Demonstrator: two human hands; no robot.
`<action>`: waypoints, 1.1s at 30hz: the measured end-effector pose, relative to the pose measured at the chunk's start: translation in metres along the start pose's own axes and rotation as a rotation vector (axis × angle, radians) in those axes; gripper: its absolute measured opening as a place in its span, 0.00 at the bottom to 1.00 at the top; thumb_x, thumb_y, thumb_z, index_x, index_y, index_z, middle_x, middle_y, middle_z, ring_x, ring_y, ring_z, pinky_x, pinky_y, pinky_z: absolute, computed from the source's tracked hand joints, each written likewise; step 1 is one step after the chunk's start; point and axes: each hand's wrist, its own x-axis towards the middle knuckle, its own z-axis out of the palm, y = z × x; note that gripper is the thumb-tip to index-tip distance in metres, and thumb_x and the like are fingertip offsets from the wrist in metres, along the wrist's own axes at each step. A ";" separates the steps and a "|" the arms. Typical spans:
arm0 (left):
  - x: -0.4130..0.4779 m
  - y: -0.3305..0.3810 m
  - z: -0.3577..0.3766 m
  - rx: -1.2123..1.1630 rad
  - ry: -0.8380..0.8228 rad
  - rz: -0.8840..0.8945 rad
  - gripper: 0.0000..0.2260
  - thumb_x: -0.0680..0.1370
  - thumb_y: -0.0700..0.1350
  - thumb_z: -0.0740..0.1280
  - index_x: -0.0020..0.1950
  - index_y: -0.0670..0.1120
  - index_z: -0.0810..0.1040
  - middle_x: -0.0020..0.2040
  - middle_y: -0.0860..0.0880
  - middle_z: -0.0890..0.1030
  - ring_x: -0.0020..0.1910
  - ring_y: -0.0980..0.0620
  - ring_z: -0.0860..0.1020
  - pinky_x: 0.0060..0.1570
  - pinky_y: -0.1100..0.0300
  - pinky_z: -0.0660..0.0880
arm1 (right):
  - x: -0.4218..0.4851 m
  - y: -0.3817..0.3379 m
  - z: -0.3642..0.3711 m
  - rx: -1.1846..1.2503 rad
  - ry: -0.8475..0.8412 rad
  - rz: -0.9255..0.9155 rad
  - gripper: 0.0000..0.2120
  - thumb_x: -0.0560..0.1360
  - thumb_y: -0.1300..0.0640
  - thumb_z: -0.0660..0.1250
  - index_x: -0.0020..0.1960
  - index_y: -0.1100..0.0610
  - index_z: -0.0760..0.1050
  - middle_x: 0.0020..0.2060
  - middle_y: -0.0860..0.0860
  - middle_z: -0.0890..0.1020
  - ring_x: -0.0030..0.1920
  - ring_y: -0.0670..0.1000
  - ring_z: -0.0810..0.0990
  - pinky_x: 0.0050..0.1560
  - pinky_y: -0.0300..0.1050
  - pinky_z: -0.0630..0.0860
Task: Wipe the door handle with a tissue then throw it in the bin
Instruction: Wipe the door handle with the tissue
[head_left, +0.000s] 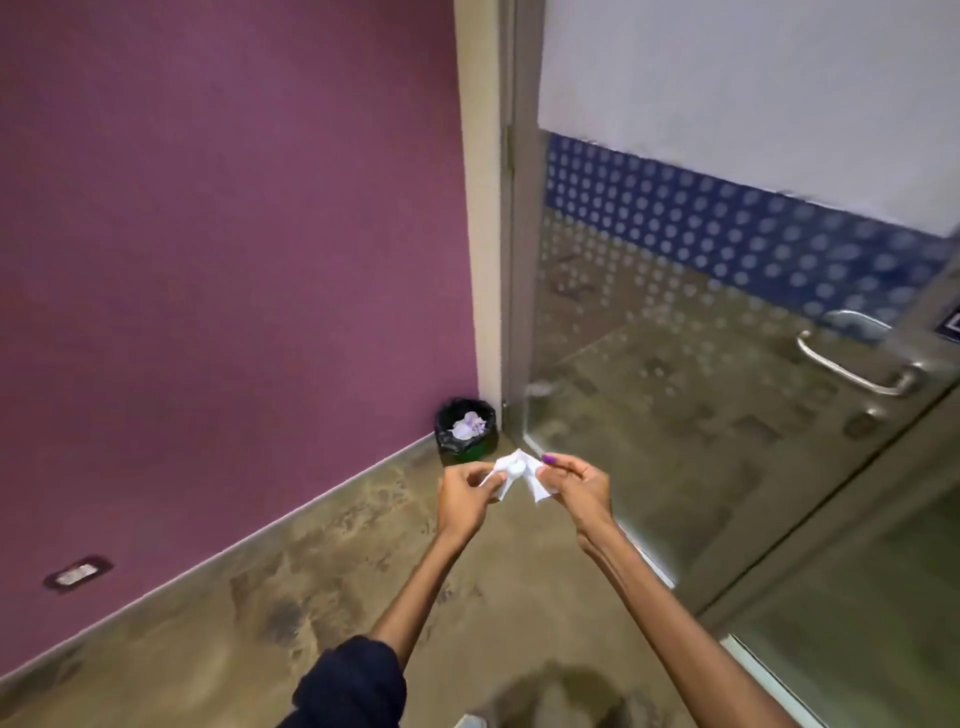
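Note:
A crumpled white tissue is stretched between my two hands in the middle of the view. My left hand pinches its left side and my right hand pinches its right side. The metal door handle is on the glass door at the far right, well away from both hands. A small black-lined bin with crumpled paper inside stands on the floor in the corner, just beyond my hands.
A purple wall fills the left side, with a floor-level socket plate. The door frame rises behind the bin. The mottled brown floor spreads below my arms.

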 end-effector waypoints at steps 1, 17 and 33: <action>0.013 0.005 0.011 0.005 -0.046 0.017 0.06 0.76 0.34 0.71 0.51 0.39 0.86 0.41 0.47 0.85 0.39 0.56 0.78 0.37 0.65 0.78 | 0.006 -0.005 -0.008 0.023 0.047 -0.008 0.13 0.70 0.71 0.72 0.54 0.67 0.80 0.39 0.56 0.84 0.36 0.47 0.82 0.39 0.35 0.80; 0.092 0.086 0.195 -0.033 -0.721 0.260 0.07 0.77 0.35 0.70 0.52 0.39 0.86 0.46 0.42 0.87 0.42 0.55 0.81 0.46 0.55 0.83 | 0.023 -0.067 -0.120 0.192 0.594 -0.207 0.17 0.77 0.63 0.68 0.65 0.63 0.76 0.56 0.57 0.83 0.52 0.49 0.80 0.58 0.46 0.76; 0.111 0.187 0.379 -0.144 -0.998 0.414 0.08 0.80 0.43 0.70 0.54 0.41 0.86 0.49 0.42 0.88 0.47 0.54 0.82 0.54 0.46 0.82 | 0.085 -0.169 -0.241 0.307 0.954 -0.527 0.11 0.71 0.64 0.74 0.53 0.62 0.83 0.34 0.41 0.85 0.36 0.36 0.79 0.39 0.28 0.76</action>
